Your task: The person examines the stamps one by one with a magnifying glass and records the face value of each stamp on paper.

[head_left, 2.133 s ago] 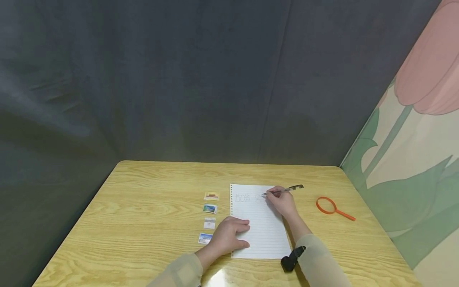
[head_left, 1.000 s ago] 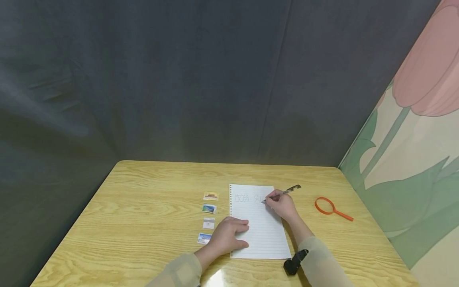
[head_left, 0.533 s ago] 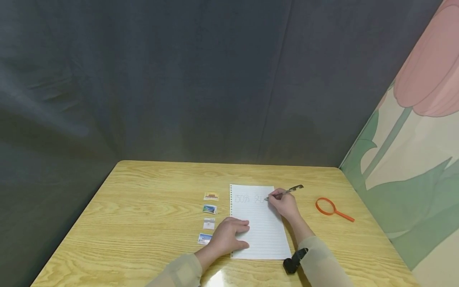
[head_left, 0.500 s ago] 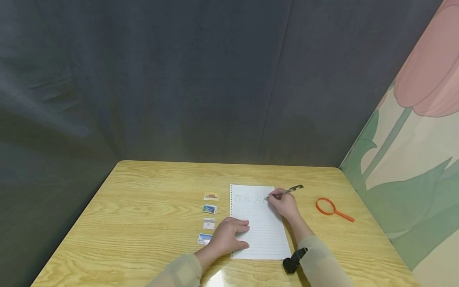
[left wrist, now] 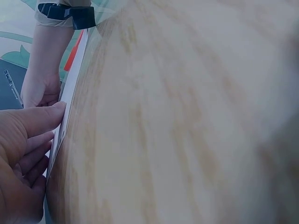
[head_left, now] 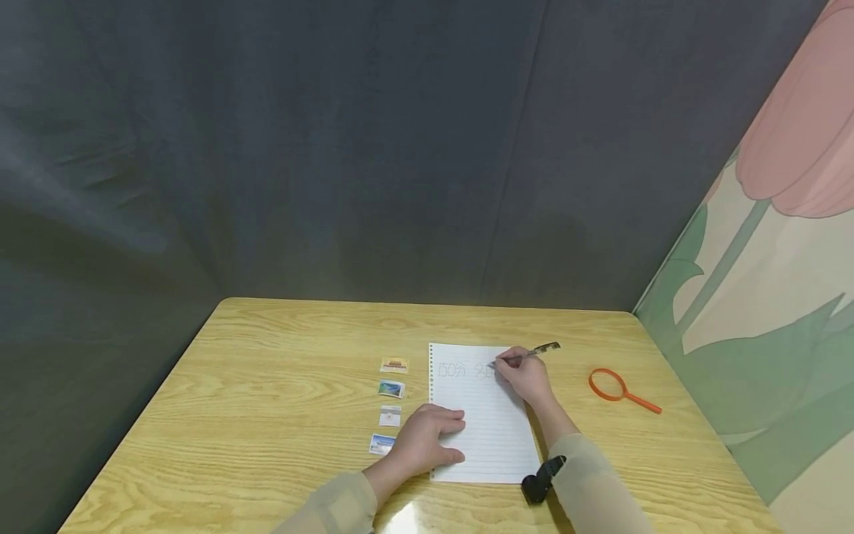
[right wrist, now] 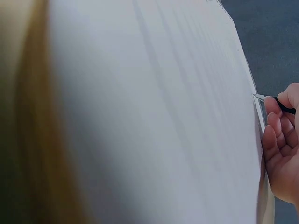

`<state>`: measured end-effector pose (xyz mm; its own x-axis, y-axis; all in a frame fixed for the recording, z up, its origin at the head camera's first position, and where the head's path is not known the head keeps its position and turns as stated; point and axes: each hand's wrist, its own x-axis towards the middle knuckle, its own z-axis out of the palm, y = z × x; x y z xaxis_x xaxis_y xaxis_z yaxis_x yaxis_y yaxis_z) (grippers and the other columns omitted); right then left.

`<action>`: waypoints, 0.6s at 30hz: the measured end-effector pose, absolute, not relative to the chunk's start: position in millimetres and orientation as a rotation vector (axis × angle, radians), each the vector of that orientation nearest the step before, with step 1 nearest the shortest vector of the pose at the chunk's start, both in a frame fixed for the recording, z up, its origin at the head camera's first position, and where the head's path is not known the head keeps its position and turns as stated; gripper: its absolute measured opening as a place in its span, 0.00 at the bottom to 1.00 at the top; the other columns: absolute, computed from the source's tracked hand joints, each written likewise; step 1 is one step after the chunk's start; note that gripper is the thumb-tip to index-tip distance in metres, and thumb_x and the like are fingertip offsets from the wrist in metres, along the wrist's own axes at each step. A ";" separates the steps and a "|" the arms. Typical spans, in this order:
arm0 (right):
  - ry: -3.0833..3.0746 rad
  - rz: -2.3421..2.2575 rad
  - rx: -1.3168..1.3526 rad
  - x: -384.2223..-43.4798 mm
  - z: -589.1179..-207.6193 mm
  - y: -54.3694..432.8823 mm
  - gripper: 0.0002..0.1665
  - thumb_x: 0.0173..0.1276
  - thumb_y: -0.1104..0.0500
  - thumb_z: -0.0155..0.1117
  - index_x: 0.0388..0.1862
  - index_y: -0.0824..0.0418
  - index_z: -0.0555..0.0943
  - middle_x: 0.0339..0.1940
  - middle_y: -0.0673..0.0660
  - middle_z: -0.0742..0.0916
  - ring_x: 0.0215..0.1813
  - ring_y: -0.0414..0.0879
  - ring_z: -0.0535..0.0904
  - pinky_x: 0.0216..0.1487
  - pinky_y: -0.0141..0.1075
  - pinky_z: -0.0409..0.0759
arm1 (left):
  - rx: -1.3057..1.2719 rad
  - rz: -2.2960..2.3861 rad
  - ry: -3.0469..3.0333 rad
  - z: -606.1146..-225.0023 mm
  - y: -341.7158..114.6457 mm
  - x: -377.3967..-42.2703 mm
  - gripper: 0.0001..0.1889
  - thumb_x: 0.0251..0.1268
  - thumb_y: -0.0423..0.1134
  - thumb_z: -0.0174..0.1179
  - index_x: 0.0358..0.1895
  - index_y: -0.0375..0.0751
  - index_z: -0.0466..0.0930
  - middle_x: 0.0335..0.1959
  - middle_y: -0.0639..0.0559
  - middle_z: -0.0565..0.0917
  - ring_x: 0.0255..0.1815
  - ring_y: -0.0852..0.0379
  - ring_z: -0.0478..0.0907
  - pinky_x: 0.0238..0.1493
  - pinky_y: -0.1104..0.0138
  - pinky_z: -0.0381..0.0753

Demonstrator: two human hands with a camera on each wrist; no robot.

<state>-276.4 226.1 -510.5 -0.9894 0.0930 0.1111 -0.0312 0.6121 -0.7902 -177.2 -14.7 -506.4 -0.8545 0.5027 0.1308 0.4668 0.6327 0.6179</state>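
Note:
A white lined sheet of paper (head_left: 487, 423), punched along its left edge, lies on the wooden table. Near its top stand "150分" and, to the right, further characters partly covered by the fingers. My right hand (head_left: 527, 377) pinches a pen (head_left: 543, 348), its tip right at the paper beside the second group of characters; the right wrist view shows the pen tip (right wrist: 258, 96) at the sheet. My left hand (head_left: 427, 437) rests on the sheet's lower left with fingers extended. In the left wrist view the left thumb (left wrist: 44, 119) lies along the paper's edge.
Several small stamps form a column left of the paper: a yellow one (head_left: 394, 365), a green-blue one (head_left: 391, 389), a pale one (head_left: 390, 415) and a blue one (head_left: 382, 444), partly behind the left hand. An orange magnifying glass (head_left: 625, 393) lies at right. A dark curtain (head_left: 373, 163) hangs behind.
The pen has made small strokes on the top line, and the second group of characters has grown. The right hand shifts slightly left with the pen. The left hand stays put.

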 end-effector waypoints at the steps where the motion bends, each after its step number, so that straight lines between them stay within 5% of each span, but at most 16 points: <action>1: -2.689 1.335 -0.056 -276.5 -510.3 225.9 0.08 0.65 0.59 0.66 0.38 0.63 0.84 0.37 0.58 0.84 0.32 0.46 0.76 0.27 0.32 0.74 | 0.829 1.031 2.791 -506.3 -14.7 -177.2 0.26 0.48 0.44 0.77 0.54 0.42 0.85 0.59 0.60 0.81 0.61 0.57 0.74 0.65 0.66 0.70; 18: -2.644 1.384 -0.127 -274.0 -511.1 241.2 0.10 0.68 0.59 0.65 0.41 0.65 0.84 0.39 0.59 0.85 0.41 0.51 0.80 0.34 0.31 0.78 | 0.801 1.046 2.778 -505.7 -14.7 -175.9 0.27 0.48 0.43 0.78 0.54 0.43 0.85 0.60 0.61 0.81 0.61 0.57 0.73 0.65 0.66 0.70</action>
<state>-274.0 241.2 -511.1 -0.9846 0.1460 0.0967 0.0037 0.5696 -0.8219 -175.9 -14.7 -505.7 -0.8623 0.4927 0.1170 0.4475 0.6332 0.6315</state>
